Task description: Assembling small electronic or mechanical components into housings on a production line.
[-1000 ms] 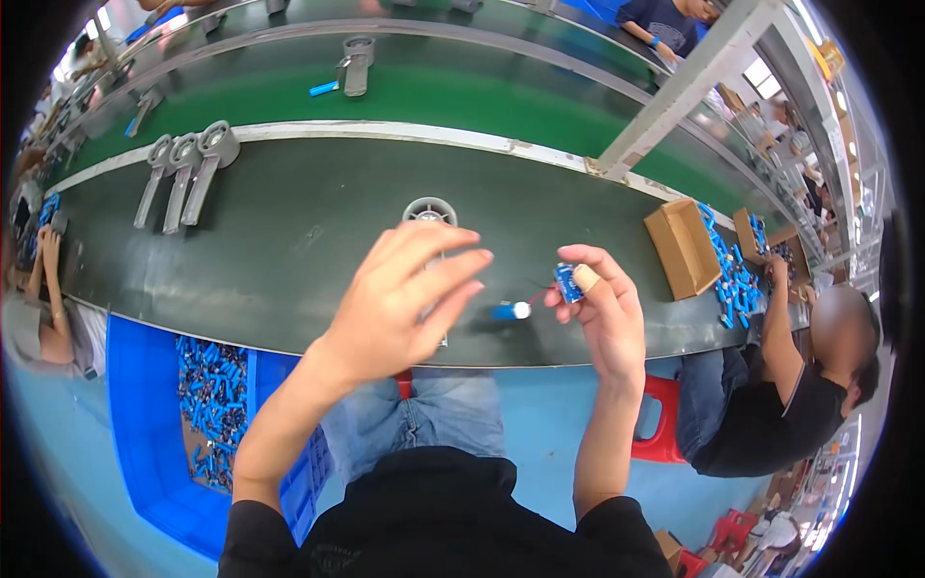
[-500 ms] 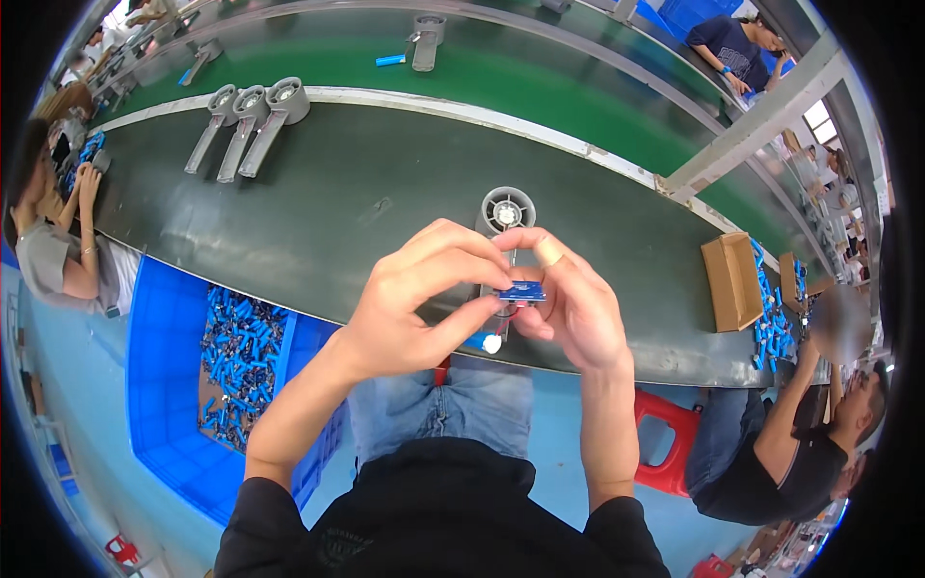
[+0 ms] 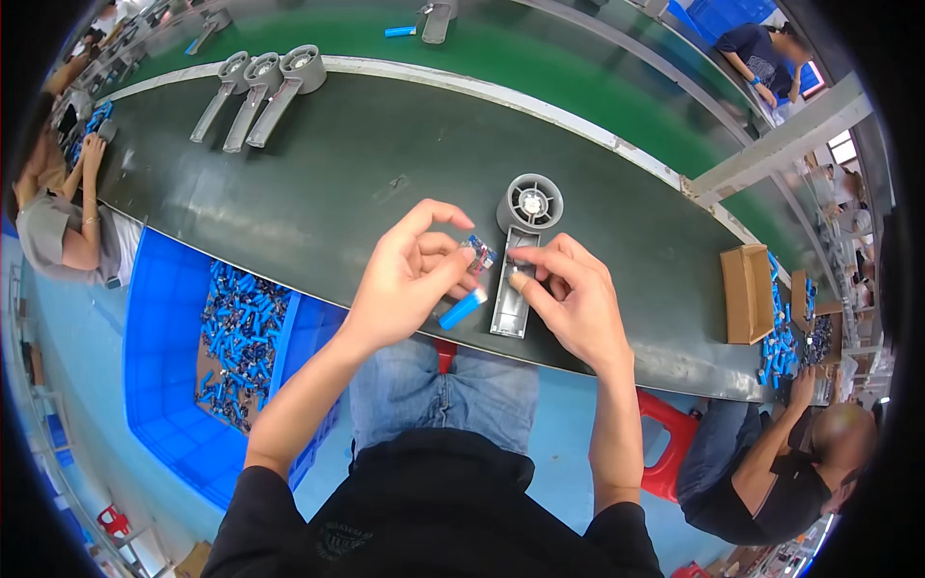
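My left hand [image 3: 409,279] pinches a small blue circuit board [image 3: 481,253] between thumb and fingers. Just below the board, a blue cylindrical battery [image 3: 462,309] sits by the same hand's fingertips; thin wires show near the board. To the right, a grey handheld fan [image 3: 510,316] lies with its round head away from me and its hollow handle facing up. Over the right side of that handle, the thumb and forefinger of my right hand [image 3: 580,301] are closed together. Whatever is between those fingertips is too small to make out.
Three grey fans [image 3: 273,104] lie at the far left of the dark bench. A blue crate [image 3: 159,361] of batteries with boards stands left of my legs. An open cardboard box [image 3: 747,294] and a blue battery pile [image 3: 778,337] are at the right. Co-workers sit on both sides.
The circuit board has moved left with my left hand, off the fan's handle. My right hand has come apart from it, down onto the handle, which now shows open. The view has shifted slightly.
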A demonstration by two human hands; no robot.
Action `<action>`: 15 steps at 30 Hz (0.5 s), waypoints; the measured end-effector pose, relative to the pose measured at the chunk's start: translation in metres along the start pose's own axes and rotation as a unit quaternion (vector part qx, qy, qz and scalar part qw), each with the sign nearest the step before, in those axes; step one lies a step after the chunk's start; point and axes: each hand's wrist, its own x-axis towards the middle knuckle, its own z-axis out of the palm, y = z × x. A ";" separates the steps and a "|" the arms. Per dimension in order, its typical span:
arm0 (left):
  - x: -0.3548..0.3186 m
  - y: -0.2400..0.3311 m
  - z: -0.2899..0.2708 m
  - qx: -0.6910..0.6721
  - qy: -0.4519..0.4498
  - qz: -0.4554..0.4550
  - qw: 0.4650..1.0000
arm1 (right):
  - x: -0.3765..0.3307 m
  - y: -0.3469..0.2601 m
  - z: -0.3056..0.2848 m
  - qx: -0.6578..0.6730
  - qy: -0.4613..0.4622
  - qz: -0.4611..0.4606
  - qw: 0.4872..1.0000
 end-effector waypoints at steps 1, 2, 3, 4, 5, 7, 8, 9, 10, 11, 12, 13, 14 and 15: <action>0.000 -0.002 0.002 0.042 0.017 0.010 0.999 | 0.002 0.002 0.001 0.001 -0.001 0.000 1.000; 0.001 -0.004 0.004 0.043 0.017 0.010 0.999 | 0.003 0.004 0.002 0.003 0.006 -0.018 1.000; 0.002 -0.005 0.006 0.088 0.012 0.016 0.996 | 0.004 0.007 0.003 0.005 0.013 -0.036 0.999; 0.003 -0.006 0.007 0.133 0.006 0.022 0.991 | 0.004 0.008 0.003 0.006 0.014 -0.036 0.999; 0.004 -0.009 0.005 0.140 0.003 0.037 0.989 | 0.006 0.011 0.004 0.056 0.004 0.013 0.998; 0.006 -0.013 0.004 0.145 0.001 0.028 0.989 | 0.008 0.012 0.006 0.106 -0.009 0.063 0.992; 0.006 -0.013 0.005 0.151 -0.005 0.021 0.988 | 0.008 0.010 0.004 0.160 -0.021 0.082 0.983; 0.006 -0.013 0.006 0.152 -0.003 0.020 0.988 | 0.008 0.008 0.003 0.213 -0.033 0.101 0.971; 0.006 -0.011 0.008 0.180 0.007 0.034 0.983 | 0.008 0.007 0.003 0.214 -0.034 0.102 0.971; 0.005 -0.008 0.010 0.208 0.016 0.048 0.977 | 0.007 0.004 0.002 0.199 -0.035 0.092 0.975; 0.004 -0.006 0.013 0.209 0.017 0.047 0.977 | 0.006 0.002 0.002 0.184 -0.036 0.083 0.979; 0.003 -0.005 0.015 0.268 0.035 0.102 0.957 | 0.004 -0.001 0.003 0.185 -0.037 0.084 0.978; 0.004 -0.005 0.017 0.324 0.051 0.156 0.932 | 0.002 -0.003 0.004 0.134 -0.033 0.056 0.989; 0.005 -0.006 0.018 0.324 0.051 0.154 0.932 | 0.001 -0.004 0.005 0.083 -0.029 0.028 0.996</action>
